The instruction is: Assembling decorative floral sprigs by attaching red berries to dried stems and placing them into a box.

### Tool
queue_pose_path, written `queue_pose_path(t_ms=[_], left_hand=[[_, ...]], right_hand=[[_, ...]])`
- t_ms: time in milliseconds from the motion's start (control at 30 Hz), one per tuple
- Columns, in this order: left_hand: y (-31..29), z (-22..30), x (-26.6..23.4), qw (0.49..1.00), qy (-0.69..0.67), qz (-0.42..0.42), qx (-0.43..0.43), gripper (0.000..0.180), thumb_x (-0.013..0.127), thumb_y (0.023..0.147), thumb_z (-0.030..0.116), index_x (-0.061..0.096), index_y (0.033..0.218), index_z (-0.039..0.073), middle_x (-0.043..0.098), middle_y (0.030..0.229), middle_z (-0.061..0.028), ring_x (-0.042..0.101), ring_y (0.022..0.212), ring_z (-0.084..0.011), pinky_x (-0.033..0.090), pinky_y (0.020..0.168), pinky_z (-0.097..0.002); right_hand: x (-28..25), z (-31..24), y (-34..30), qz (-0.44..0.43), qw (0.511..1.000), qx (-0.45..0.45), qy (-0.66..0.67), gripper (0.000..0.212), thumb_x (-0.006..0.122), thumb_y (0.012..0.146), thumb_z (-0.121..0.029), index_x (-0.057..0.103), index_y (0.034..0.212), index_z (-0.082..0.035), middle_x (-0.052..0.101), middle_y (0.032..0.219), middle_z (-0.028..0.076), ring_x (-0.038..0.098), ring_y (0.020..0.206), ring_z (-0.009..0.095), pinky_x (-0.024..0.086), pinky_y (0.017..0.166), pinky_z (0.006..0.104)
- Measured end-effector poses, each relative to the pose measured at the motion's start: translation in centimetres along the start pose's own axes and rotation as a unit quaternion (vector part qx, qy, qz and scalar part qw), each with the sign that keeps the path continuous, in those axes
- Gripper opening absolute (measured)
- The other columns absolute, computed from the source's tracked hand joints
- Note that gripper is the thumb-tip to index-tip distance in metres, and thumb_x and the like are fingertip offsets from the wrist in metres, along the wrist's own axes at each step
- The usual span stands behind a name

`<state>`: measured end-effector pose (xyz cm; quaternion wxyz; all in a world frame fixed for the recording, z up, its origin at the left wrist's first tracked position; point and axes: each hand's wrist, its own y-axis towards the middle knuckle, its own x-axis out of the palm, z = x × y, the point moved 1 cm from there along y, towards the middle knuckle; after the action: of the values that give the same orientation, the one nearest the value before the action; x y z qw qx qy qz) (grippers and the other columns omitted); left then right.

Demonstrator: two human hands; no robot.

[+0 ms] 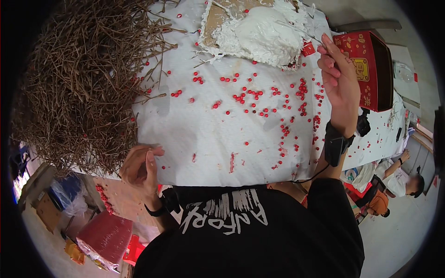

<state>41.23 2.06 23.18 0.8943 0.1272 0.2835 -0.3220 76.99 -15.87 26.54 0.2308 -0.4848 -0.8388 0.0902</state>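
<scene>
My right hand (342, 78) is raised at the far right of the table, its thumb and fingertips pinched on a thin stick (299, 30). The stick slants left over a mound of thick white paste (264, 34), which is spread on a piece of cardboard (214, 23). Near the table's front edge, my left hand (141, 169) is loosely curved, thumb and forefinger apart, with nothing visible in it. Beside it rises a large heap of brown branching twigs (83, 83). Small round red berries (252, 95), perhaps artificial, lie scattered between the hands.
A red and gold open box (359, 51) stands right of my right hand. The table has a white covering (185, 134). At lower left are a wooden board (125, 199) and a red plastic-wrapped bundle (104, 236). Another person (394, 173) is at the lower right.
</scene>
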Motion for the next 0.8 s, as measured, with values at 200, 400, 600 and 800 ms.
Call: queue_pose_path(t_ms=[200, 400, 600, 800], left_hand=[[-0.3, -0.3, 0.0, 1.000, -0.009, -0.004, 0.003, 0.025, 0.056, 0.089, 0.014, 0.067, 0.076, -0.004, 0.066, 0.070, -0.0088, 0.057, 0.070, -0.0149, 0.036, 0.052, -0.0237], [-0.2, -0.4, 0.0, 1.000, -0.003, -0.008, 0.013, 0.025, 0.056, 0.089, 0.014, 0.067, 0.076, -0.004, 0.066, 0.070, -0.0086, 0.057, 0.070, -0.0153, 0.036, 0.052, -0.0239], [0.0, -0.2, 0.0, 1.000, -0.003, 0.001, 0.013, 0.017, 0.057, 0.083, 0.007, 0.067, 0.074, -0.004, 0.066, 0.068, -0.0075, 0.062, 0.068, -0.0214, 0.046, 0.057, -0.0284], [0.0, 0.1, -0.2, 1.000, 0.003, -0.013, -0.014, 0.017, 0.057, 0.083, 0.007, 0.067, 0.074, -0.004, 0.067, 0.068, -0.0076, 0.062, 0.069, -0.0219, 0.046, 0.059, -0.0287]], right_hand=[[-0.6, 2.3, -0.4, 0.008, 0.974, 0.007, 0.228, 0.026, 0.056, 0.093, -0.008, 0.058, 0.114, 0.007, 0.051, 0.071, 0.000, 0.035, 0.051, -0.001, 0.025, 0.038, 0.0136], [1.0, 1.7, -1.2, 0.147, 0.960, -0.160, -0.179, 0.021, 0.061, 0.091, -0.013, 0.067, 0.103, 0.003, 0.059, 0.071, 0.003, 0.040, 0.050, 0.001, 0.030, 0.041, 0.0169], [2.2, 1.5, -1.5, 0.134, 0.846, -0.192, -0.479, 0.016, 0.069, 0.085, -0.016, 0.074, 0.088, -0.001, 0.059, 0.059, 0.002, 0.045, 0.048, 0.003, 0.034, 0.043, 0.0186], [1.4, 2.6, -1.1, 0.111, 0.830, -0.187, -0.514, 0.016, 0.070, 0.084, -0.015, 0.073, 0.090, 0.000, 0.059, 0.060, 0.003, 0.045, 0.047, 0.003, 0.034, 0.044, 0.0184]])
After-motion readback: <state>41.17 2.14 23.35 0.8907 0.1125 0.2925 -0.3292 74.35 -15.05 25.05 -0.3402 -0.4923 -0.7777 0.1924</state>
